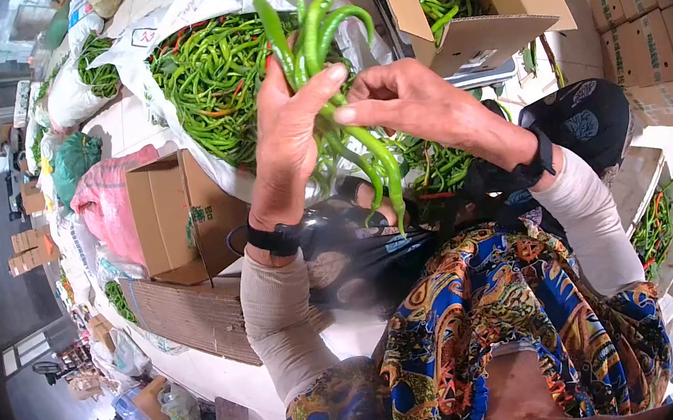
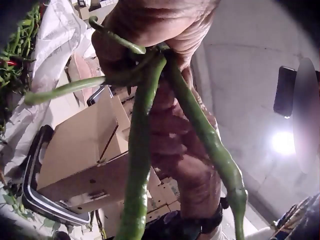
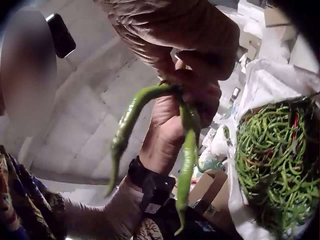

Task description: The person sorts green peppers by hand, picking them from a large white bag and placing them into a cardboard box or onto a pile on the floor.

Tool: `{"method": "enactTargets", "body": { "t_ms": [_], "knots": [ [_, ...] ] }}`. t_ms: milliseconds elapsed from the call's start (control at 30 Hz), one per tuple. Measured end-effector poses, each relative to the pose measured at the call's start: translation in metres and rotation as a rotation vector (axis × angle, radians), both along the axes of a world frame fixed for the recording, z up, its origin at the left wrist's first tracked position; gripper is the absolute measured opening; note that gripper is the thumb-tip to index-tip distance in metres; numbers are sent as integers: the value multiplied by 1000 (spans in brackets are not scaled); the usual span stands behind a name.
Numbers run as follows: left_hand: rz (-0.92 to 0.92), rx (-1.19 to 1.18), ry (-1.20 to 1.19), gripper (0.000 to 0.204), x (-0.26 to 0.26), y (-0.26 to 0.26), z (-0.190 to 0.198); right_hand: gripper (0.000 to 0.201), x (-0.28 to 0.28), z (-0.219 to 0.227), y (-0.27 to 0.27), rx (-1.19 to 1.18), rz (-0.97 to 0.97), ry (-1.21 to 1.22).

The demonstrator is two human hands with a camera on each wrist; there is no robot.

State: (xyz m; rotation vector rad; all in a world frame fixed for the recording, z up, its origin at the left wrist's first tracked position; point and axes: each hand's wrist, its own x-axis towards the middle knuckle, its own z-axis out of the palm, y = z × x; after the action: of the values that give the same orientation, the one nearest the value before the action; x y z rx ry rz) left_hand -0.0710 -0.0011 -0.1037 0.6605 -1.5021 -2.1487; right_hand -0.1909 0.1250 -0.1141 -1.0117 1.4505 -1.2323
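Note:
My left hand (image 1: pixel 287 123) grips a small bunch of long green chili peppers (image 1: pixel 318 30), its thumb laid across them. From the right, my right hand (image 1: pixel 424 101) pinches the bunch between thumb and fingers. Two more peppers (image 1: pixel 381 157) hang down below the hands. The left wrist view shows a long pepper (image 2: pixel 140 150) dangling beneath the left hand. In the right wrist view, a bent pepper (image 3: pixel 131 115) and a straighter pepper (image 3: pixel 186 170) hang below my right hand (image 3: pixel 185 35). Fingers hide the stem ends where both hands meet.
Behind the hands lies a large white sack (image 1: pixel 172 121) of green peppers with a few red ones. An open cardboard box (image 1: pixel 493 41) with peppers stands at the upper right. Another open box (image 1: pixel 164 224) is at the left, beside a pink sack (image 1: pixel 110 201). Stacked cartons (image 1: pixel 643 51) line the right.

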Motion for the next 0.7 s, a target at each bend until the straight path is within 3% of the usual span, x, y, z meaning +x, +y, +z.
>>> {"method": "enactTargets", "body": {
  "t_ms": [67,133,200,300,533,600,667,700],
  "knots": [
    [-6,-13,12,52,0,3,2,32,3,1,-3,24,17,-58],
    [13,16,30,52,0,3,2,33,4,5,0,-27,-22,-267],
    [-2,73,32,50,5,-3,-2,31,-8,7,10,37,38,-180],
    [11,64,40,33,8,-7,0,31,-16,14,24,58,-82,-182],
    [87,136,46,29,11,-19,1,35,-22,6,55,82,-39,-123],
    [96,95,14,32,10,-16,3,32,-31,-10,73,127,13,-27],
    [113,50,-12,35,11,-14,3,28,-31,-37,88,289,94,539],
    [122,-6,-29,39,10,-13,1,25,-26,-41,98,229,102,751]
  ]
}}
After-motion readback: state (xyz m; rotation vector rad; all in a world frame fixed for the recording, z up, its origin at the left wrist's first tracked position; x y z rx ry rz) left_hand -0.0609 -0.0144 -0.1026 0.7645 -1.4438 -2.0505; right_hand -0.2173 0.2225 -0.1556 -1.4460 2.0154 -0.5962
